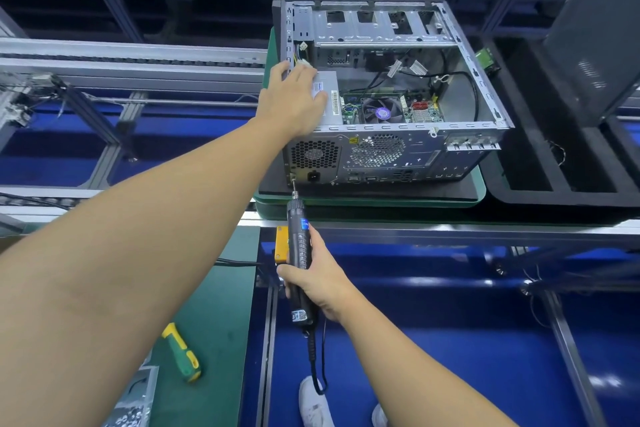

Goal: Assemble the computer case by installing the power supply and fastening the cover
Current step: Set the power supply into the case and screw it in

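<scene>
An open silver computer case [415, 152] lies on its side on a green pallet [479, 189], its rear panel facing me. The grey power supply [330, 88] sits in the case's left rear corner. My left hand [294, 97] lies flat on top of it, fingers straight, pressing it down. My right hand [313, 276] grips a black electric screwdriver [299, 250]. Its bit touches the lower left corner of the rear panel, beside the power socket. A dark side cover [595, 28] leans upright at the far right.
A green-and-yellow hand screwdriver [181, 352] lies on the green mat at lower left, near a bag of screws [133, 402]. A black foam tray [554, 163] stands right of the pallet. An orange box [281, 243] hangs on the conveyor rail. My white shoes show below.
</scene>
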Demonstrator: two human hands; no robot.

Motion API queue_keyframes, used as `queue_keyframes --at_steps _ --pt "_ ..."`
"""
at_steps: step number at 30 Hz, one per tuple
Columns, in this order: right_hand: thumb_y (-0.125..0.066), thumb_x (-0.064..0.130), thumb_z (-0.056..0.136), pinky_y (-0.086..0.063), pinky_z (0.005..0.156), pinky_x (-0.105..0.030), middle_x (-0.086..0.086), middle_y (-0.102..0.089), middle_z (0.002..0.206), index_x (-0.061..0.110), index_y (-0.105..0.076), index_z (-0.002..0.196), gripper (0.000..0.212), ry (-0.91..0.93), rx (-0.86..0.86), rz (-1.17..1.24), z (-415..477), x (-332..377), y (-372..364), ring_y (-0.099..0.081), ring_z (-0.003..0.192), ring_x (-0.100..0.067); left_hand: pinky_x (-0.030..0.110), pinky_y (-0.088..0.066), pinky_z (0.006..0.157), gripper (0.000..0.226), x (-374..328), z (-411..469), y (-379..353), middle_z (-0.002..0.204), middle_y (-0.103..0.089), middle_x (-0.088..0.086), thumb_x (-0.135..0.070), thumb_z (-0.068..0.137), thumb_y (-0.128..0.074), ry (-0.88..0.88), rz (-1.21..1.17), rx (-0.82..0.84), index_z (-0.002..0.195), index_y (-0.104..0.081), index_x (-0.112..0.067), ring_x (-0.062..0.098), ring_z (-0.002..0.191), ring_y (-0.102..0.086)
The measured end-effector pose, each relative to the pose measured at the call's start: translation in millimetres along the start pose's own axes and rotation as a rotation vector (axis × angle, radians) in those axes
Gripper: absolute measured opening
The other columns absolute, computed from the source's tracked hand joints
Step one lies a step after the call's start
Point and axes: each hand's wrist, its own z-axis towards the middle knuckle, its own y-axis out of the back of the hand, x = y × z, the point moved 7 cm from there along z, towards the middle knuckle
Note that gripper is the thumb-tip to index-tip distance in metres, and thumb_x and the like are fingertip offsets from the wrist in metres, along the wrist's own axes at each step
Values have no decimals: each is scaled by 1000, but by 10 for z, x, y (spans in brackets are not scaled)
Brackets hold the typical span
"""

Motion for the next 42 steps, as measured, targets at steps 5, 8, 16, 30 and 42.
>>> queue_keyframes --at_steps 5,8,16,30,42 --pt "-73 11 87 -59 67 -36 -11 -64 98 53 -40 139 74 -11 -4 35 11 -2 -9 -62 66 -24 50 -35 109 51 -2 -1 10 154 -34 -12 -40 99 -38 -5 -30 -2 146 -38 -19 20 149 -9" --pt "-75 12 86 -60 67 -37 -14 -60 99 46 -39 143 76 -18 -7 41 10 0 -40 -62 66 -24 50 -36 107 50 -1 -9 12 153 -35 -12 -40 99 -38 -1 -37 -5 145 -38 -20 19 149 -9" --pt "-78 14 84 -60 70 -33 -9 -63 101 61 -44 122 69 -1 -10 23 7 33 6 -65 75 -16 52 -33 109 49 2 -9 6 153 -34 -15 -41 99 -35 9 -16 0 144 -40 -22 18 148 -9" --pt "-74 14 89 -56 63 -31 0 -65 96 39 -30 153 82 -48 34 24 -181 108 30 -61 62 -16 54 -25 112 47 -51 -75 72 155 -36 -4 -33 102 -30 3 69 -19 147 -40 -23 20 147 -22" --pt "-72 23 80 -54 70 -37 5 -64 87 51 -46 132 64 117 -43 -84 -634 373 837 -59 67 -17 37 -42 81 25 -1125 -284 224 93 -63 2 -19 99 -40 -316 -248 -286 103 -63 -12 23 89 -55"
